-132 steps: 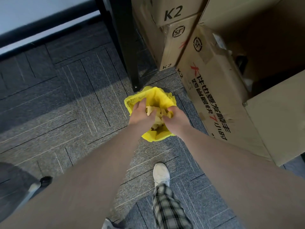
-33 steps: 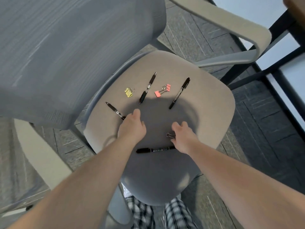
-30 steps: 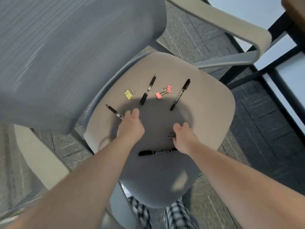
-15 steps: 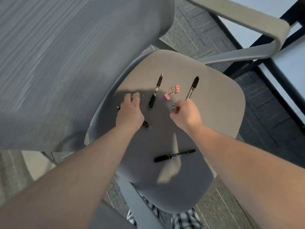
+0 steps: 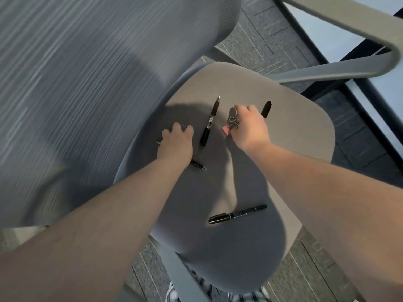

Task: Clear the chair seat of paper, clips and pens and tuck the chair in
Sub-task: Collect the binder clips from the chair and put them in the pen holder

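Note:
The beige chair seat (image 5: 294,136) fills the middle of the head view. My left hand (image 5: 176,144) lies curled over the yellow binder clip, and only its wire loop (image 5: 184,127) shows between the fingers. A black pen (image 5: 197,166) pokes out from under that wrist. My right hand (image 5: 250,127) pinches a bunch of binder clips (image 5: 233,122), with a pink one (image 5: 226,129) touching the seat. Another black pen (image 5: 209,124) lies between my hands. A third pen (image 5: 266,109) is half hidden behind my right fingers. A black marker (image 5: 237,214) lies near the seat's front.
The grey mesh backrest (image 5: 87,83) rises at the left, blurred. A grey armrest (image 5: 349,70) arches over the upper right, with a pale surface and dark frame (image 5: 357,83) behind it. Grey carpet tiles (image 5: 370,162) surround the chair. My plaid trousers (image 5: 246,298) show below the seat.
Both hands have moved from the seat's near part toward the backrest. The right hand lifted the small clip and now grips the pink clips; the left hand now covers the yellow clip.

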